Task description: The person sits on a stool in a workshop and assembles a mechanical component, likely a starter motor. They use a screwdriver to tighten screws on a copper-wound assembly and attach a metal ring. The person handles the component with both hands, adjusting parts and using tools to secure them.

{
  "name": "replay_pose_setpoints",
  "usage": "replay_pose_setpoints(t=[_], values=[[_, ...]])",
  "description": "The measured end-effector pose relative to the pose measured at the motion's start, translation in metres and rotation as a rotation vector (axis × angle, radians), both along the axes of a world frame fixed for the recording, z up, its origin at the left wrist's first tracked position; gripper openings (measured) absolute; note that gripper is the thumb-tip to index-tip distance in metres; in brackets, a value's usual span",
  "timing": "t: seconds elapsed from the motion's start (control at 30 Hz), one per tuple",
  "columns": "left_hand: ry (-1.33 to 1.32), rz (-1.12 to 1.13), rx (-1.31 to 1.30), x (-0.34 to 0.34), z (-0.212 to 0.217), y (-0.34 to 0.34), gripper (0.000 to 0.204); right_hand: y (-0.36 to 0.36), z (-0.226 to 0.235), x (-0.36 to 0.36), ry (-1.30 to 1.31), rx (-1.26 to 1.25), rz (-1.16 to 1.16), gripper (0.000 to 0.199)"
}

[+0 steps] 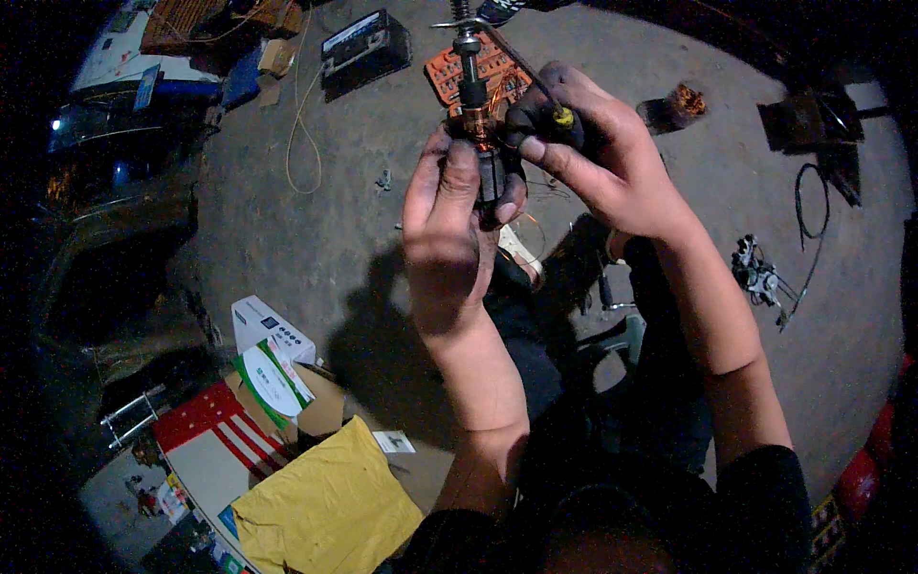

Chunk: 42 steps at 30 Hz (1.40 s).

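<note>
Both my hands are raised close together above the floor. In my left hand (pixel 457 182) I hold a motor armature (pixel 490 177) upright, with a dark core, copper windings and a long metal shaft rising from it. My thumb presses its front and my fingers wrap round its far side. The curled fingers of my right hand (pixel 593 139) grip a thin dark rod (pixel 524 65) with a yellow-and-black end (pixel 562 117); its exact kind is unclear. The rod slants up to the shaft's top. My right thumb is beside the windings, where loose copper wire (pixel 504 88) sticks out.
An orange socket tray (pixel 445 77) and a black battery (pixel 365 55) lie on the floor beyond my hands. A yellow cloth (pixel 330 502), boxes (pixel 273 383) and a red-and-white board (pixel 215 435) are at lower left. Metal parts (pixel 755 273) and a black cable (pixel 798 206) lie right.
</note>
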<state>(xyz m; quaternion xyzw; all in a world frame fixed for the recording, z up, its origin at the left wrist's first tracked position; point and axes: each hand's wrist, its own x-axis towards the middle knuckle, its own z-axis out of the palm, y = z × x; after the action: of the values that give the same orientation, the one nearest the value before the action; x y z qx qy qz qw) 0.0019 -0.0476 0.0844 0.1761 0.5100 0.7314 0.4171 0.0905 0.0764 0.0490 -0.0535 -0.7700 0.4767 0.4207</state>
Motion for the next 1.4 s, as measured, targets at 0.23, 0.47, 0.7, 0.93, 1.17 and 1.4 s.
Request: replay_pose_setpoints(t=[0.23, 0.47, 0.7, 0.93, 1.17, 1.4], values=[[0.000, 0.083, 0.014, 0.002, -0.001, 0.002, 0.026, -0.007, 0.004, 0.002, -0.076, -0.206, 0.072, 0.025], [0.175, 0.152, 0.025, 0.007, -0.001, 0.005, 0.022, -0.014, -0.004, -0.003, -0.070, -0.196, 0.013, 0.025], [0.194, 0.136, 0.033, -0.006, 0.000, -0.001, 0.022, -0.012, 0.008, 0.011, -0.130, -0.461, 0.062, 0.037], [0.226, 0.171, 0.021, -0.010, -0.001, -0.002, 0.018, 0.007, 0.002, 0.019, -0.317, -0.083, 0.151, 0.022], [0.167, 0.191, 0.040, -0.010, 0.001, -0.003, 0.014, 0.006, 0.002, 0.019, -0.288, -0.060, 0.131, 0.018], [0.112, 0.169, -0.014, -0.009, 0.010, -0.004, 0.015, 0.003, 0.002, 0.016, -0.315, -0.040, 0.136, 0.020]])
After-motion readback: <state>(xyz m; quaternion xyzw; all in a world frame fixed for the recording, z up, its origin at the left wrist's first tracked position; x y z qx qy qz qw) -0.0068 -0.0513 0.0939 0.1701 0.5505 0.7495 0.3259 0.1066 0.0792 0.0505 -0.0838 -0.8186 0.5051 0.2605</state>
